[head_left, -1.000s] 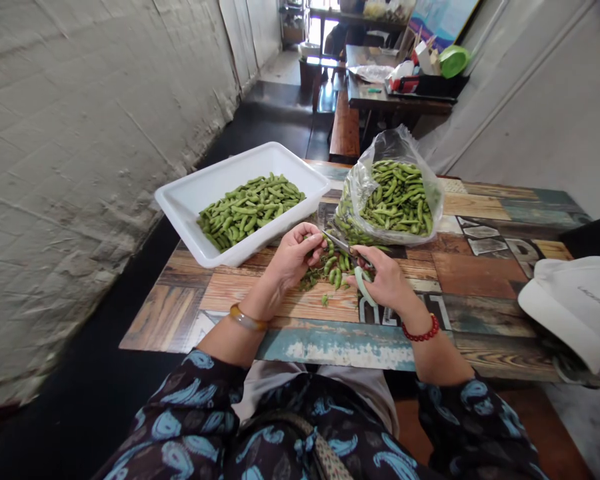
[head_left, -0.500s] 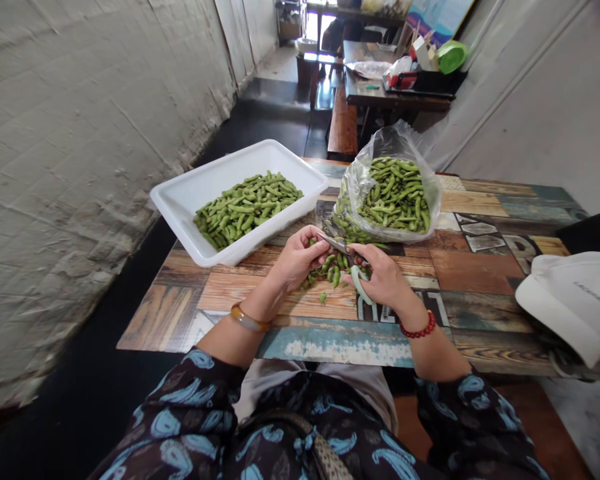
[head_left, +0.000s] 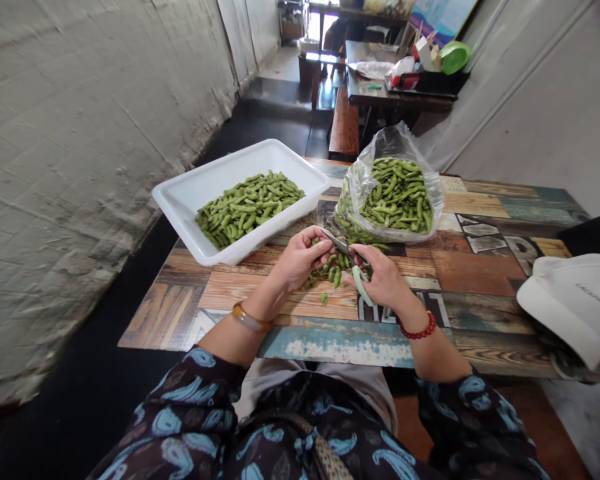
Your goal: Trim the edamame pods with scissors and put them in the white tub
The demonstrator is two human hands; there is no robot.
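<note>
My right hand [head_left: 380, 277] is closed around scissors [head_left: 362, 285] with pale green handles, their blades pointing left toward my other hand. With thumb and fingers pinched together, my left hand [head_left: 304, 257] is at the blade tips; what it holds, if anything, is hidden by the fingers. Under both hands lie several loose green soybean pods [head_left: 336, 268] and small trimmings on the table. Beyond them to the left, a white plastic tub [head_left: 183, 197] holds a heap of pods. A clear plastic bag [head_left: 356, 177] full of pods stands open behind my right hand.
The patchwork wood-look table [head_left: 480, 270] runs wide to the right, where a white cap [head_left: 570, 300] lies near the edge. A rough pale wall [head_left: 80, 133] rises on the left. Farther back are a wooden bench [head_left: 344, 123] and another table [head_left: 365, 50] with clutter.
The scissor blades look slightly more apart than before, and the handle has shifted a little. Both hands stay nearly in place; the whole view has moved very slightly.
</note>
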